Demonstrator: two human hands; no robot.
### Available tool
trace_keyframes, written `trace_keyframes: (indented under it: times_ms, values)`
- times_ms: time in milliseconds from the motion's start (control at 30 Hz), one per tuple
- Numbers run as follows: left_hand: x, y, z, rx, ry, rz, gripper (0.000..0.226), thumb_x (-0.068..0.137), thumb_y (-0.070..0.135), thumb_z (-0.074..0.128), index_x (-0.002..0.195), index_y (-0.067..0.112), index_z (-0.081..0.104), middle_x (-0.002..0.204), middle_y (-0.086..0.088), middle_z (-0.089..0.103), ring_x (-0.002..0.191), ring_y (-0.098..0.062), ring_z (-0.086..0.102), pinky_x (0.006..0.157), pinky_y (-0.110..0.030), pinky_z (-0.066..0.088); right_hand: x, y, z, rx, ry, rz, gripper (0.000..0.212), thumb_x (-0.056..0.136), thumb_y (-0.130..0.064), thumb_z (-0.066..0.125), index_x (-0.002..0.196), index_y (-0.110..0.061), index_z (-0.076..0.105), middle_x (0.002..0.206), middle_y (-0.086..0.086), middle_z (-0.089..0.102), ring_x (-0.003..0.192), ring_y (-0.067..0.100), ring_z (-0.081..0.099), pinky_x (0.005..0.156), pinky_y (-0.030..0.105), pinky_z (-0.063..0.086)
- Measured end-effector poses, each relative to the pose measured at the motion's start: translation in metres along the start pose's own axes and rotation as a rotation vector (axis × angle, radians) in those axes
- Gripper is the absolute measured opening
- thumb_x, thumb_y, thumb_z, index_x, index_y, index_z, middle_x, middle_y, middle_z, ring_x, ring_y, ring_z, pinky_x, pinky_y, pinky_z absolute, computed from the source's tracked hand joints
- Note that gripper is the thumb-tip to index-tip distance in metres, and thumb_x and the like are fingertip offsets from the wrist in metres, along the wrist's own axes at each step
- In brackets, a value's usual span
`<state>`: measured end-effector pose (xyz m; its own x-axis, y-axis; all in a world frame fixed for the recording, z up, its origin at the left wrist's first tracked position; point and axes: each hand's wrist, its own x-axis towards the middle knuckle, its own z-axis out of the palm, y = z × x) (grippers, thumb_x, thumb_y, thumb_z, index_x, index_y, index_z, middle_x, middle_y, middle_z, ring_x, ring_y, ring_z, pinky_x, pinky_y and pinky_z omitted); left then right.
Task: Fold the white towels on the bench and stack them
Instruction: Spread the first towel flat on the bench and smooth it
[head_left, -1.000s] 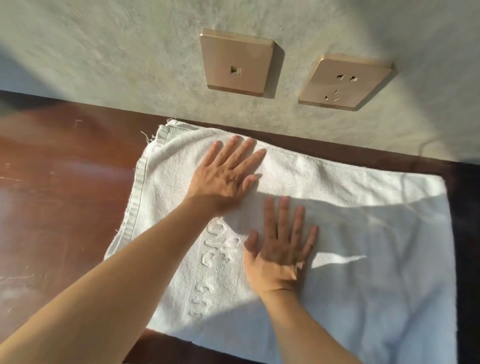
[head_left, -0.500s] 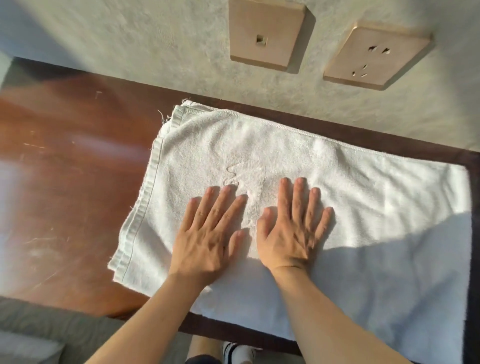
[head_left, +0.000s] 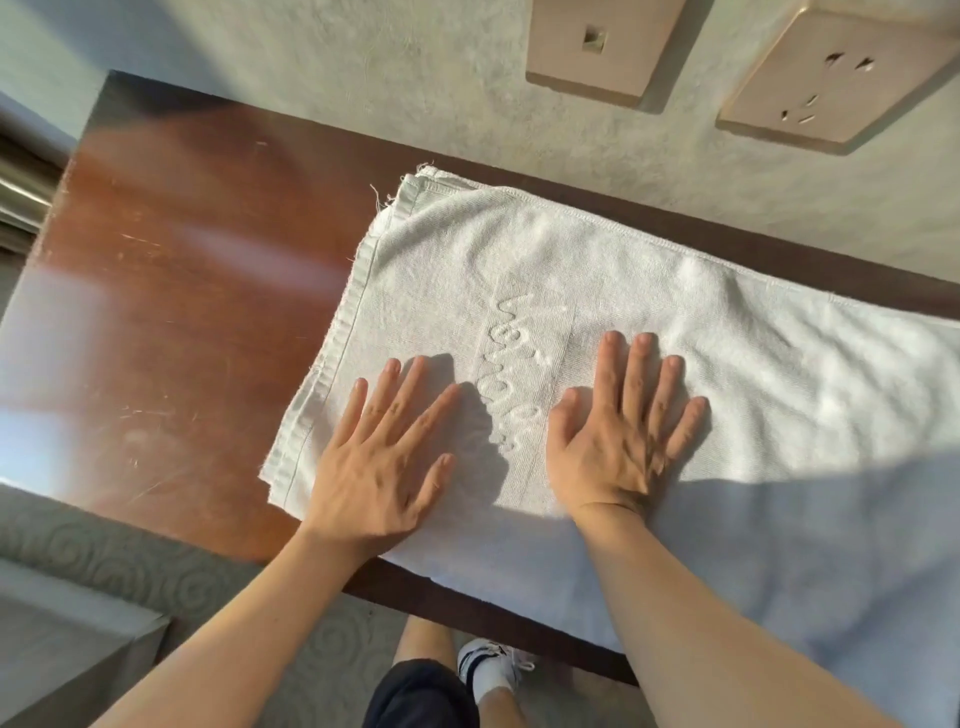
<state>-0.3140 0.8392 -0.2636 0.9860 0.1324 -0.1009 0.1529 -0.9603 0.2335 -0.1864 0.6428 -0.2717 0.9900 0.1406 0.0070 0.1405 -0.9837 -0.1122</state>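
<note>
A white towel (head_left: 675, 332) with raised lettering lies flat on the brown wooden bench (head_left: 171, 312), covering its right half and running out of view at the right. Its left edge shows doubled layers. My left hand (head_left: 384, 457) rests palm down on the towel near its front left corner, fingers spread. Flat on the towel to the right of the lettering is my right hand (head_left: 623, 426), fingers apart. Neither hand grips the cloth.
The bench stands against a grey wall with two beige socket plates (head_left: 597, 47) above the towel. The bench's left half is bare wood. Below the front edge I see patterned carpet (head_left: 130, 561), a leg and a white shoe (head_left: 488, 670).
Both hands have slid over the towel toward the front edge and moved apart, the left hand going left. The view has tilted down, showing the bench's front edge and floor.
</note>
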Motion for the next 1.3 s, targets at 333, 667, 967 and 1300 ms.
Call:
trace_keyframes:
  times_ms: [333, 667, 967, 1300]
  values:
    - [-0.037, -0.022, -0.006, -0.254, 0.189, -0.579, 0.079, 0.09, 0.063, 0.049, 0.156, 0.023, 0.03, 0.165, -0.002, 0.027, 0.151, -0.025, 0.025, 0.122, -0.035, 0.017, -0.001, 0.002, 0.003, -0.004, 0.007, 0.002, 0.069, 0.095, -0.048, 0.035, 0.16, -0.03, 0.022, 0.169, 0.0, 0.018, 0.156, 0.029, 0.013, 0.122, 0.061, 0.007]
    - [-0.067, -0.05, -0.035, -0.677, 0.379, -0.668, 0.032, 0.082, 0.055, 0.072, 0.111, 0.052, 0.059, 0.093, 0.015, 0.067, 0.076, -0.004, 0.061, 0.063, -0.012, 0.05, -0.001, -0.001, -0.004, 0.036, -0.019, -0.001, 0.069, 0.094, -0.047, 0.034, 0.16, -0.029, 0.023, 0.169, 0.001, 0.018, 0.155, 0.029, 0.013, 0.122, 0.059, 0.005]
    - [-0.073, -0.075, -0.024, -0.594, 0.195, -0.581, 0.034, 0.095, 0.044, 0.065, 0.125, 0.049, 0.05, 0.097, 0.025, 0.065, 0.089, 0.005, 0.062, 0.071, -0.022, 0.05, -0.001, 0.0, -0.003, 0.057, -0.014, -0.008, 0.068, 0.094, -0.05, 0.028, 0.159, -0.032, 0.022, 0.169, -0.001, 0.017, 0.155, 0.028, 0.011, 0.122, 0.06, 0.005]
    - [-0.036, -0.008, -0.018, -0.23, 0.398, -0.399, 0.039, 0.099, 0.034, 0.047, 0.136, 0.026, 0.057, 0.143, 0.0, 0.052, 0.136, -0.023, 0.044, 0.111, -0.03, 0.023, -0.003, -0.002, -0.002, 0.005, -0.015, -0.02, 0.069, 0.094, -0.05, 0.027, 0.16, -0.032, 0.02, 0.169, -0.001, 0.017, 0.155, 0.027, 0.011, 0.122, 0.059, 0.005]
